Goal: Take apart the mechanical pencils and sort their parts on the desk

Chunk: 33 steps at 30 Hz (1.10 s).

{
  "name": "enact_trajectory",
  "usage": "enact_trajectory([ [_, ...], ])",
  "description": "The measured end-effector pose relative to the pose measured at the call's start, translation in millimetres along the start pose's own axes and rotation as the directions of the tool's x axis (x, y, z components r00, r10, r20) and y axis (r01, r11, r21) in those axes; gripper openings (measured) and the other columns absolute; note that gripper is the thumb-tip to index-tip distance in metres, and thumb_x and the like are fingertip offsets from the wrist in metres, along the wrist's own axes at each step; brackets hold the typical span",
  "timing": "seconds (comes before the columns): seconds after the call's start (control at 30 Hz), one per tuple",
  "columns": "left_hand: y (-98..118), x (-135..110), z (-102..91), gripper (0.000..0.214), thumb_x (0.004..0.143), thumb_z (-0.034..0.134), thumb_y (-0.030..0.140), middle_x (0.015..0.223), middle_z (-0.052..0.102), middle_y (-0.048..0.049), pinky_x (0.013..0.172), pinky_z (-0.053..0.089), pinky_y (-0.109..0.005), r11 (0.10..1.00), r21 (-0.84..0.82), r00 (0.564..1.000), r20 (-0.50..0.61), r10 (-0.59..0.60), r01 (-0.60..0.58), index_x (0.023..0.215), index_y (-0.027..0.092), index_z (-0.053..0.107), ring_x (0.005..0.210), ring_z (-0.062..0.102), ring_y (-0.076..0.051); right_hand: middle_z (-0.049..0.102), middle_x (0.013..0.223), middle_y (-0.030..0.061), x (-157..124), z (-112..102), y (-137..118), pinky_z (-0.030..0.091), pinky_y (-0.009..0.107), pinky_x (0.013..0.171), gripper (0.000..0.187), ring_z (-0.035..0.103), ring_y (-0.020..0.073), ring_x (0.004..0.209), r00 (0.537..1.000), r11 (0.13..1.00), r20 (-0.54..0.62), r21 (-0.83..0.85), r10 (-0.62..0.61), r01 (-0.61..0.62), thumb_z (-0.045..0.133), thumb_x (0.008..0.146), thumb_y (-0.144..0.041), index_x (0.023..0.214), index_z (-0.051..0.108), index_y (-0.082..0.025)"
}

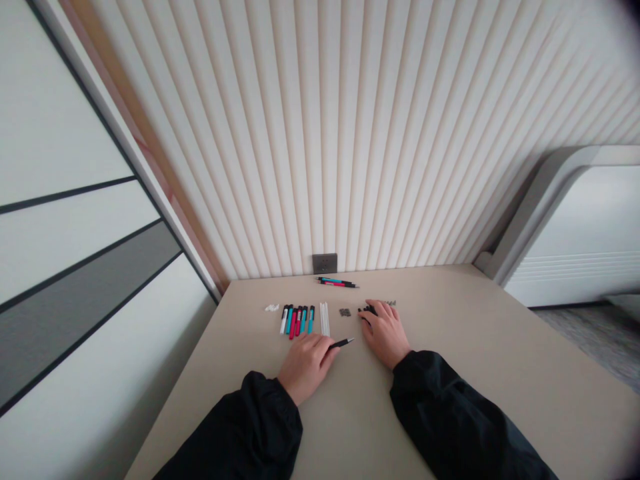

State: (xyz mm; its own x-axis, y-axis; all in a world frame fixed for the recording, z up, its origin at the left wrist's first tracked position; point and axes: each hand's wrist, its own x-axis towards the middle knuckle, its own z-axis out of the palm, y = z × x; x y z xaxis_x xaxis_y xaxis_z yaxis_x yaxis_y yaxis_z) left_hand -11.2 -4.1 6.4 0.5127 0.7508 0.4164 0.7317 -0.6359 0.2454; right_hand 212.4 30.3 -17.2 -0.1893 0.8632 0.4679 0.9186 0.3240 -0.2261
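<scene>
My left hand (309, 360) is closed around a black pen piece (341, 343), whose silver tip points right. Over a small group of black pen parts (367, 310) rests my right hand (386, 331), thumb and fingers apart and touching them; it partly covers the group. Left of it lies a little pile of grey metal pieces (345, 312). White refill tubes (325, 319) lie side by side just beyond my left hand. Beside them is a row of pen barrels (298, 320) in white, teal and pink with black ends. Small white pieces (272, 308) lie at the far left.
Whole pens (337, 283), teal and pink with black, lie at the table's back. More small grey parts (391, 303) show behind my right hand. A dark wall socket (325, 263) sits above the table (350, 427). A white headboard-like panel (575, 220) stands at right.
</scene>
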Motion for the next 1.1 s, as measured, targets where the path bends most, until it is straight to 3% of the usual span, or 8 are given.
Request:
enact_trajectory([
  [0.3,-1,-1,1.6,0.015,0.093,0.050,0.029,0.077,0.063,-0.0037,0.068,0.046,-0.031,1.000,0.016,1.000,-0.001,0.015,-0.015,0.086,0.020,0.061,0.074,0.060,-0.018,0.057,0.122,0.0098,5,0,-9,0.033,0.043,0.100,0.024,0.046,0.0266,0.115,0.999,0.999,-0.024,-0.012,-0.039,0.039,0.050,0.088,-0.023,0.104,0.070,-0.024],
  [0.57,0,-1,2.0,0.014,0.092,0.051,0.027,0.078,0.065,-0.0033,0.069,0.046,-0.032,1.000,0.023,1.000,0.016,0.019,-0.019,0.087,0.020,0.061,0.075,0.061,-0.019,0.058,0.123,0.0087,10,5,-19,0.027,0.046,0.105,0.020,0.044,0.0267,0.119,0.998,0.998,-0.010,-0.021,-0.057,0.057,0.052,0.088,-0.024,0.087,0.071,-0.023],
  [0.93,1,1,1.0,0.015,0.092,0.050,0.027,0.077,0.065,-0.0030,0.067,0.046,-0.032,0.999,0.024,0.999,0.006,0.033,-0.033,0.085,0.020,0.061,0.072,0.060,-0.018,0.059,0.122,0.0089,8,7,-20,0.026,0.046,0.105,0.021,0.045,0.0262,0.118,0.998,0.999,-0.030,-0.003,-0.048,0.048,0.050,0.090,-0.024,0.090,0.071,-0.024],
  [1.1,1,1,0.4,0.011,0.091,0.052,0.025,0.078,0.065,-0.0023,0.069,0.045,-0.032,0.999,0.029,0.999,0.030,0.027,-0.028,0.085,0.020,0.060,0.073,0.060,-0.019,0.056,0.126,0.0107,13,5,-16,0.022,0.052,0.107,0.023,0.044,0.0284,0.121,0.999,0.999,-0.032,-0.007,-0.043,0.043,0.053,0.089,-0.032,0.104,0.068,-0.024],
])
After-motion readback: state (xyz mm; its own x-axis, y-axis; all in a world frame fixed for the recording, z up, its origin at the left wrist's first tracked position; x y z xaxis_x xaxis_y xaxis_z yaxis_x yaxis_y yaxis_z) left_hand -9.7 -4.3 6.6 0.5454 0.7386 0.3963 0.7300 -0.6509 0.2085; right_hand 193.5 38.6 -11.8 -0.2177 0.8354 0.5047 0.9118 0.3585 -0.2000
